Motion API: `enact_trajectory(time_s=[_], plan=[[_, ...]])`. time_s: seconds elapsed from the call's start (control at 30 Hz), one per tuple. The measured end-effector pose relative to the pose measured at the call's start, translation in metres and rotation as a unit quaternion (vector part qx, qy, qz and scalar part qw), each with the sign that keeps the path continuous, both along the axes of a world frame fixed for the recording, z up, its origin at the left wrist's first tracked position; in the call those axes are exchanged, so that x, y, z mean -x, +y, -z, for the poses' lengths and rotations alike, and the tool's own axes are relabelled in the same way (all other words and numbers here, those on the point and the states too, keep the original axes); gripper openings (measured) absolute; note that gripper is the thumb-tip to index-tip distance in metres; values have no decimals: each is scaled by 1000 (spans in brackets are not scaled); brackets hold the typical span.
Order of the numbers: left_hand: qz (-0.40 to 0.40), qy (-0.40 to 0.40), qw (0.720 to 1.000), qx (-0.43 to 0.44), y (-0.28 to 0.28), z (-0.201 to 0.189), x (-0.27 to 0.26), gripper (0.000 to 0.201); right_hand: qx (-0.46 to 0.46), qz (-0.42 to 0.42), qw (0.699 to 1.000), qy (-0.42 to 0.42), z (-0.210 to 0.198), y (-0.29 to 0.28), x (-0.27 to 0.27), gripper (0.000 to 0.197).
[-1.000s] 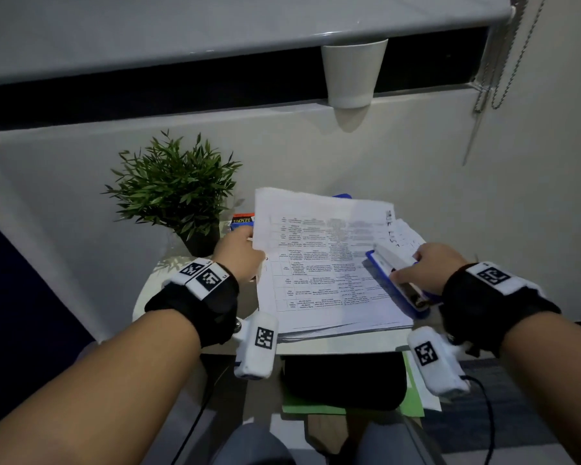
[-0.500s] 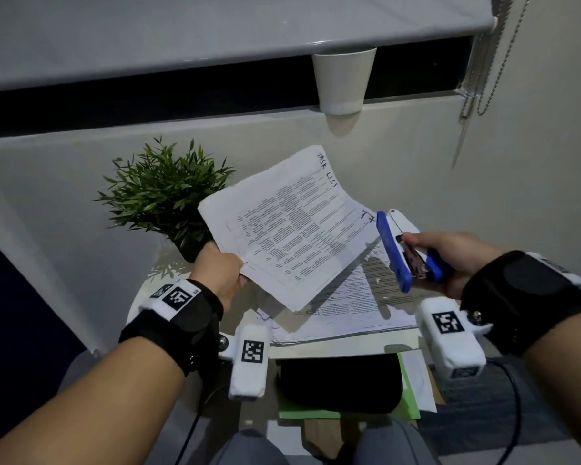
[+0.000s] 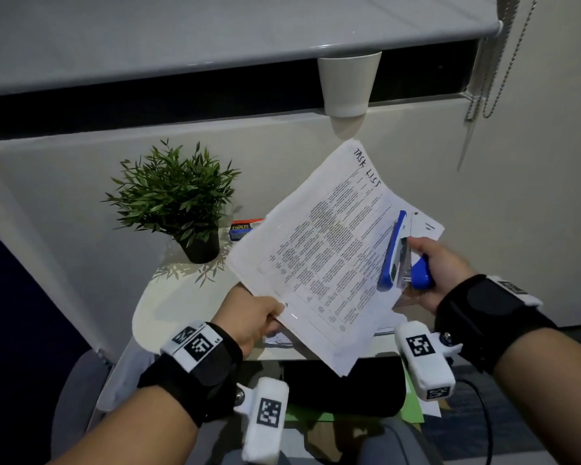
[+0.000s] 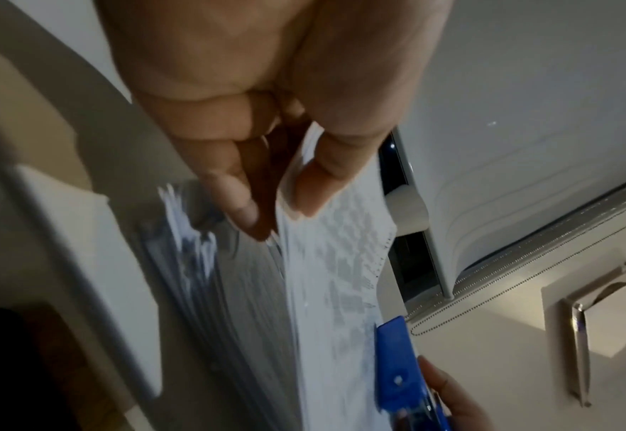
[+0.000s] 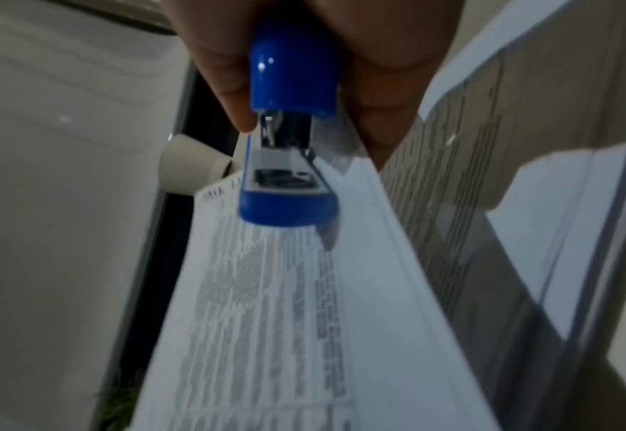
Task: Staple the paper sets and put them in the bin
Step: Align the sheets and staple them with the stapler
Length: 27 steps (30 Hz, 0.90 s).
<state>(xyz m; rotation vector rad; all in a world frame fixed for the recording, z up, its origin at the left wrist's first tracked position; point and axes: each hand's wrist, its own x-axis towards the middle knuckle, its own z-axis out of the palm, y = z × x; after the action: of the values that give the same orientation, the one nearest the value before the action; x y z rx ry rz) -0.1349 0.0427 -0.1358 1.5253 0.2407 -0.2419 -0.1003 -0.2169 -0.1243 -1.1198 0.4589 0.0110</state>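
The left hand (image 3: 249,325) pinches the paper set (image 3: 332,256) at its near edge, thumb on top and fingers beneath, so the sheets stand tilted in the air above the small white table (image 3: 168,307). The right hand (image 3: 433,273) has its grip wrapped round the hinge end of the blue stapler (image 3: 394,255), whose mouth is slid over the sheet's right edge, still parted rather than pressed home, judging by the right wrist view.

The main risk here is the hold itself. A one-point pinch far from the stapler lets the sheets fan or slip out of register (the left wrist view already shows their edges splayed), so the staple could catch only some pages. Squeezing in mid-air, with nothing to brace the stapler, may also bend the staple or crease the corner. The stapler sits partway down the edge, not at the corner, which would bind the set awkwardly.

Room is tight. More papers (image 3: 423,229) lie on the table under the raised set, the potted plant (image 3: 178,203) and a staples box (image 3: 244,228) stand just beyond the left edge of the sheets, and a wall rises close behind. The open space lies toward the person's lap. No bin is plainly identifiable from here.
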Motion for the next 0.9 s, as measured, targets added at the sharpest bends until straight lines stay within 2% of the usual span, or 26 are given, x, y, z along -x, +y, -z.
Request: enact_trajectory(time_s=[0.07, 0.17, 0.27, 0.33, 0.4, 0.43, 0.53, 0.6, 0.67, 0.7, 0.8, 0.83, 0.9], plan=[[2, 0, 1000, -10, 8, 4, 4, 35, 38, 0, 999, -23, -3, -2, 1, 13], [-42, 10, 999, 18, 21, -2, 6, 30, 103, -27, 993, -47, -2, -12, -2, 16], [-51, 18, 997, 50, 36, -12, 3, 25, 162, -91, 982, -45, -1, -21, 0, 16], [-21, 30, 999, 10, 42, -15, -2, 31, 191, -155, 969, -33, 1, -26, 1, 45], [21, 30, 996, -79, 42, -13, -8, 41, 191, -208, 959, -33, -2, -27, 5, 42], [33, 19, 991, -127, 41, -10, -14, 47, 180, -241, 953, -34, -3, -27, 5, 48], [63, -36, 962, -265, 32, -14, -22, 64, 176, -312, 933, -46, -3, -23, 6, 97], [79, -42, 959, -270, 29, -14, -29, 80, 177, -335, 924, -55, -1, -22, 4, 107], [61, -40, 972, -224, 24, -17, -30, 64, 180, -328, 926, -55, -3, -17, 6, 99], [38, -40, 976, -209, 22, -17, -29, 55, 183, -317, 929, -55, -5, -15, 6, 85], [-1, -62, 974, -217, 17, -16, -28, 38, 192, -268, 943, -49, -8, -9, 7, 16], [-4, -70, 972, -225, 16, -16, -27, 34, 189, -241, 950, -51, -7, -10, 5, 12], [-5, -77, 973, -219, 14, -14, -25, 29, 166, -169, 970, -64, -7, -11, 3, 20]])
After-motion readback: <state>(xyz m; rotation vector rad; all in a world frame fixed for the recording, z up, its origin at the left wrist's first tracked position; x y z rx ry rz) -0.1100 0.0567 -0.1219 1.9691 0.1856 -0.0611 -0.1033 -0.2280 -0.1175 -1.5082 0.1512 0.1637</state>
